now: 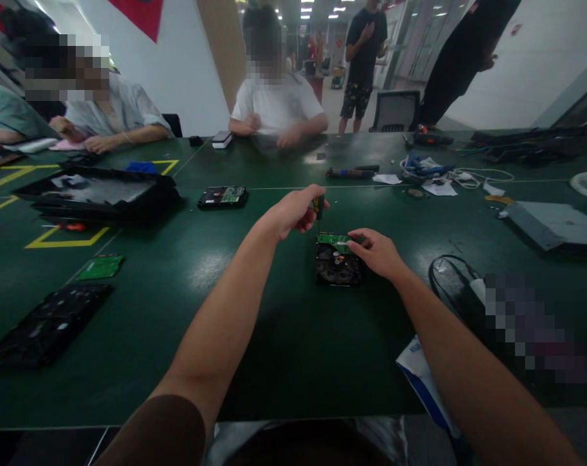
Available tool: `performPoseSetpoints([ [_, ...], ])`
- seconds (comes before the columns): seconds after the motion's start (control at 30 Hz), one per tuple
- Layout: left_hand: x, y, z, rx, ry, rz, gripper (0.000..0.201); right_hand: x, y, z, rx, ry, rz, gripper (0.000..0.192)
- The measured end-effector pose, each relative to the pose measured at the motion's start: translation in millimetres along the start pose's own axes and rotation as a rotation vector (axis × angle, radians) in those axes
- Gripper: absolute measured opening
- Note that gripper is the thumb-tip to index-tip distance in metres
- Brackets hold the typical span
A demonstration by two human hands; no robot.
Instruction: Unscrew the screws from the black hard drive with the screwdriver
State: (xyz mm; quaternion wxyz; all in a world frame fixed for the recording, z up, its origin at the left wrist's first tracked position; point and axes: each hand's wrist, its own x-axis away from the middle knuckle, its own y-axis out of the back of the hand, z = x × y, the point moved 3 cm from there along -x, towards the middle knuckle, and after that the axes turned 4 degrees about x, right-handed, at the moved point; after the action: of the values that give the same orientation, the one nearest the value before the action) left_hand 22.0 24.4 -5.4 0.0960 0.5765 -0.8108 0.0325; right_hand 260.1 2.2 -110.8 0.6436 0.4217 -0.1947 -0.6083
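Near edge of frame, lower right: a white-and-blue packet (422, 378) is lying on the green table (293, 349), partly under the right forearm. Lower left: a black perforated panel (48, 327) is lying flat, with a small green circuit board (100, 266) just beyond it.

Centre of frame: a hard drive (338, 264) is sitting board-side up on the table. Its green controller board (335, 240) is showing along the far edge; the rest of the underside is showing dark, bare metal. The right hand (378, 251) is resting narrow, fingertips pinching or pressing the near corner of that board. The left hand (296, 210) is closed around a screwdriver (318, 207), which is pointing down at the drive's far left corner.

Progress, as a judgement: the board is looking partly lifted or shifted off the casing, so disassembly is under way, not finished; whether screws are remaining I cannot tell, too small.

Farther, centre left: a second hard drive (222, 197) is lying apart, and a black tray (96, 194) is sitting upper left. Upper right: white cables (461, 175) and paper scraps are lying scattered.

Far edge: two seated people are resting their hands on the table; two more are standing behind.
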Motion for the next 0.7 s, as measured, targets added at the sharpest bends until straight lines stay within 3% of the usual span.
performPoseSetpoints([
  [0.3, 3.0, -5.3, -0.5, 0.027, 0.041, 0.014, 0.033, 0.1, 0.5, 2.3, 0.003, -0.012, -0.001, 0.034],
  [0.7, 3.0, -6.6, 2.1, 0.016, 0.019, 0.055, 0.045, -1.1, -0.6, 0.3, 0.010, 0.003, -0.006, 0.033],
])
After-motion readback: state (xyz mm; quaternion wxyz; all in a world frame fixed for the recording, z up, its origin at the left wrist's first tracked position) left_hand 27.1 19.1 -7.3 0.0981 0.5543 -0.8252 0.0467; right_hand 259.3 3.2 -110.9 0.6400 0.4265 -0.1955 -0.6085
